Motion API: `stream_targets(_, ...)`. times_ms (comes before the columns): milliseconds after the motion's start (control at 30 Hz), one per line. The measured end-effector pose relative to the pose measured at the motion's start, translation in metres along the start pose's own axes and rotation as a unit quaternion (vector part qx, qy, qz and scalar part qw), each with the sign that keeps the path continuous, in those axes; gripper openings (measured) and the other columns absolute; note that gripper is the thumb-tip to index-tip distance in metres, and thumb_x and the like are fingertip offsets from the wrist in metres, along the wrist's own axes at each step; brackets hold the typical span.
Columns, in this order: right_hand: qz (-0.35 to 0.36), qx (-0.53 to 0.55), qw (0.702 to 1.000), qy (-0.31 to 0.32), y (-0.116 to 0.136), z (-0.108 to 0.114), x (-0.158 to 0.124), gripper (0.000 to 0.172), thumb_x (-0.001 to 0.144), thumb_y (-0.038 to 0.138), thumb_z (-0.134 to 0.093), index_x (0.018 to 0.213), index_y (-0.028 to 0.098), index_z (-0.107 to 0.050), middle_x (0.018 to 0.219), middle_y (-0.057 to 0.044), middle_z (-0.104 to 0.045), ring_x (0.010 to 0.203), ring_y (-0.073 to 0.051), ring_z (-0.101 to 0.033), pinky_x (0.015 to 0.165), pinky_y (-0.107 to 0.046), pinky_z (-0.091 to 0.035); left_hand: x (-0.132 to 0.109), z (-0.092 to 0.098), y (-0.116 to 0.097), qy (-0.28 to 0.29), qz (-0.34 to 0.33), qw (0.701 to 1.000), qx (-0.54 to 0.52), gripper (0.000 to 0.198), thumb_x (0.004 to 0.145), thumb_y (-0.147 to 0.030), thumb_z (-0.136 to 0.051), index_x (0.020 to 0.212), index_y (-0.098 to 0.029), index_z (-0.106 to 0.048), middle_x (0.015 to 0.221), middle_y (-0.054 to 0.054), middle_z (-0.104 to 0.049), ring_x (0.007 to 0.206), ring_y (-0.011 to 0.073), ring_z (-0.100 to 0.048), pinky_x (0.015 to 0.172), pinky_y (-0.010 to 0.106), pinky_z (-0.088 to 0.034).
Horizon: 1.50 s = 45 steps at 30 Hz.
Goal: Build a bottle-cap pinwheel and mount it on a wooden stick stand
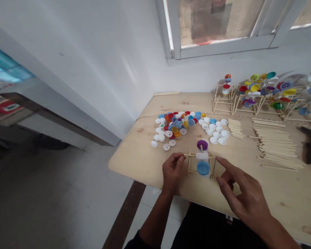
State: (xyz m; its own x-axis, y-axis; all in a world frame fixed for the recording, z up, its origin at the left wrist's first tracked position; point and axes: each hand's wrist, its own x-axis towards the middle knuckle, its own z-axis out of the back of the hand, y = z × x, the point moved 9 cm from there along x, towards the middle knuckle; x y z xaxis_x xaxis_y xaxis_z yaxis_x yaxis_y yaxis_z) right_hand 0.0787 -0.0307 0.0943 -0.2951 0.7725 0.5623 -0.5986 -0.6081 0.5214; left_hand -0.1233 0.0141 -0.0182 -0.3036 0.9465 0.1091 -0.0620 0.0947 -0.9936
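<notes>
A small stick frame (pixel 190 164) stands on the wooden table near its front edge. Across its top lies a thin stick axle (pixel 191 155) carrying a wheel of bottle caps, with a purple cap (pixel 202 145) above, a white one at the middle and a blue cap (pixel 203 168) below. My left hand (pixel 173 171) pinches the left end of the axle between thumb and fingertips. At the other end, my right hand (pixel 242 190) has its index fingertip against the axle, thumb held apart, with nothing gripped.
Loose coloured and white caps (pixel 168 134) lie behind the frame. Sticks (pixel 277 145) are spread at the right, with a smaller bundle (pixel 235 129) beside them. Several frames with cap wheels (pixel 255 87) stand along the wall. A string crosses the table (pixel 129 155).
</notes>
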Motion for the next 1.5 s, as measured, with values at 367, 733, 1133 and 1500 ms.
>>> stream_targets(367,0.111,-0.003,0.985,0.131,0.019,-0.027,-0.014,0.016,0.09,0.017,-0.05,0.083,0.017,-0.064,0.063,0.001,-0.06,0.055,-0.011,-0.055,0.061,-0.028,-0.04,0.001,-0.002,-0.002,0.011,-0.005,1.0,0.002,0.022,0.082,-0.035,-0.061,0.086,-0.015,-0.07,0.083,0.007,-0.072,0.082,0.0196,-0.066,0.077,0.03,-0.052)
stream_targets(733,0.055,-0.011,0.998,0.024,0.009,-0.002,0.001,0.032,0.091,0.017,-0.05,0.123,0.016,-0.053,0.059,0.004,-0.058,0.049,-0.01,-0.054,0.053,-0.025,-0.043,0.0,-0.003,-0.003,0.005,0.0,1.0,-0.003,0.02,0.081,-0.033,-0.061,0.086,-0.015,-0.07,0.081,0.007,-0.071,0.079,0.0191,-0.066,0.074,0.029,-0.052)
stream_targets(1133,-0.038,-0.065,0.997,-0.02,-0.022,-0.003,-0.008,0.022,0.092,0.027,-0.049,0.103,0.017,-0.064,0.061,0.002,-0.063,0.05,-0.011,-0.057,0.049,-0.021,-0.046,-0.005,-0.009,-0.01,0.068,-0.019,0.994,0.087,0.02,0.083,-0.031,-0.057,0.086,-0.016,-0.069,0.081,0.006,-0.07,0.078,0.0191,-0.064,0.072,0.029,-0.05)
stream_targets(1500,-0.069,-0.092,0.993,-0.002,-0.038,-0.011,-0.018,0.026,0.093,0.03,-0.045,0.096,0.019,-0.068,0.067,-0.002,-0.069,0.053,-0.013,-0.062,0.051,-0.023,-0.05,-0.003,-0.018,0.006,0.109,0.008,0.991,0.078,0.023,0.082,-0.035,-0.061,0.089,-0.016,-0.07,0.083,0.007,-0.073,0.078,0.0208,-0.066,0.069,0.03,-0.052)
